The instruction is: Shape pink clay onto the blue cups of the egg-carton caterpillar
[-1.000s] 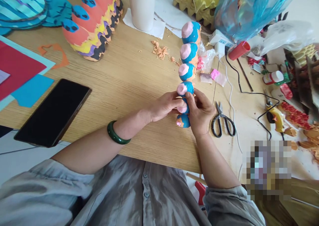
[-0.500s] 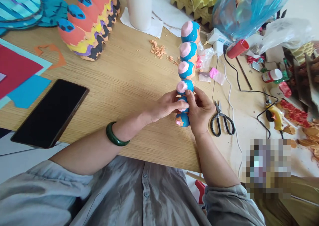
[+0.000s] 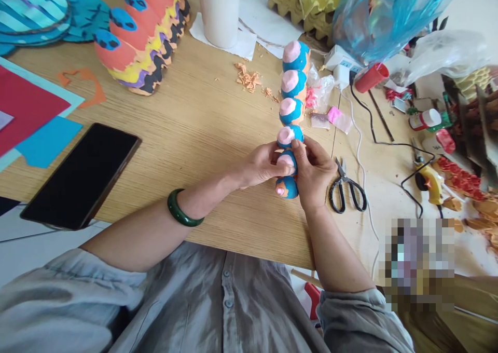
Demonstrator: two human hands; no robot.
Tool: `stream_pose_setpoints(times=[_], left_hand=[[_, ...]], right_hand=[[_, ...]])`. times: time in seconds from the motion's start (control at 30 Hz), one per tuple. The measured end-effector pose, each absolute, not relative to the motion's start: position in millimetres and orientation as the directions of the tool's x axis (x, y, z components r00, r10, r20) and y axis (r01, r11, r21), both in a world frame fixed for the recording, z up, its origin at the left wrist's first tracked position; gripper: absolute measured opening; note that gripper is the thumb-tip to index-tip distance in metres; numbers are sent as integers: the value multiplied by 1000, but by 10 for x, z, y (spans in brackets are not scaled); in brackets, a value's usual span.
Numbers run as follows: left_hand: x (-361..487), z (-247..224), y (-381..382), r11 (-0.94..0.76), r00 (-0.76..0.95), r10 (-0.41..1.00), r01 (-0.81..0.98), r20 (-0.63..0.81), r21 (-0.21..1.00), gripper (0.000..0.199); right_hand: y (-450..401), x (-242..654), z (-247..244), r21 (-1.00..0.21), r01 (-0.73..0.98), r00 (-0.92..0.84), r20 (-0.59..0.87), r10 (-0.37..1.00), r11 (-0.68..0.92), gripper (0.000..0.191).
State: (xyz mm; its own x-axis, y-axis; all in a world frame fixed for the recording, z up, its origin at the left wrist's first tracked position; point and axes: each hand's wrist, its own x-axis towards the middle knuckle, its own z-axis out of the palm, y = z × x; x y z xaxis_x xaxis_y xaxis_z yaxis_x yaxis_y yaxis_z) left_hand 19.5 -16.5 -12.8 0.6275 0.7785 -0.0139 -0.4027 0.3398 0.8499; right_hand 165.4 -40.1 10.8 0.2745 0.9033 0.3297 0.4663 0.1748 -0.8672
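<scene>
A strip cut from an egg carton (image 3: 291, 107) stands lengthwise in front of me, its several bumps covered in blue clay with pink caps. The bump nearest me shows orange patches and only a small pink dab. My left hand (image 3: 261, 165) grips the strip from the left, with its thumb pressed on the pink of the second-nearest bump. On the other side my right hand (image 3: 314, 171) is closed around it, thumb on top beside the fourth bump. Fingers beneath the strip are partly hidden. Black-handled scissors (image 3: 346, 188) lie just right of my right hand.
A phone (image 3: 81, 176) and coloured paper sheets (image 3: 33, 101) lie on the left. Behind are a painted egg carton piece (image 3: 140, 36), a white cylinder (image 3: 220, 13) and orange scraps (image 3: 248, 78). Cables, a power strip (image 3: 341, 57) and a blue bag (image 3: 389, 18) crowd the right.
The far end of the strip has dipped slightly toward me. Both hands keep the same grip, and the view has shifted a little.
</scene>
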Motion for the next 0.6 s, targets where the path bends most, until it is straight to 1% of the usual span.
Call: stream_pose_setpoints(times=[0.13, 0.23, 0.37, 0.5, 0.6], left_hand=[[187, -135, -177, 323, 597, 802, -378, -38, 867, 72], [178, -128, -178, 330, 597, 800, -355, -59, 875, 71], [186, -114, -167, 357, 616, 786, -390, -48, 849, 74], [194, -79, -173, 371, 614, 785, -363, -80, 855, 83], [186, -52, -189, 329, 566, 816, -286, -118, 900, 77]], right_hand=[[-378, 1669, 95, -890, 427, 292, 302, 907, 159, 35], [-365, 1681, 122, -924, 357, 309, 252, 917, 134, 35], [-363, 1678, 175, -960, 266, 338, 172, 925, 82, 34], [-365, 1671, 173, -961, 270, 339, 156, 928, 63, 35], [-364, 1672, 152, -957, 284, 324, 149, 934, 54, 38]])
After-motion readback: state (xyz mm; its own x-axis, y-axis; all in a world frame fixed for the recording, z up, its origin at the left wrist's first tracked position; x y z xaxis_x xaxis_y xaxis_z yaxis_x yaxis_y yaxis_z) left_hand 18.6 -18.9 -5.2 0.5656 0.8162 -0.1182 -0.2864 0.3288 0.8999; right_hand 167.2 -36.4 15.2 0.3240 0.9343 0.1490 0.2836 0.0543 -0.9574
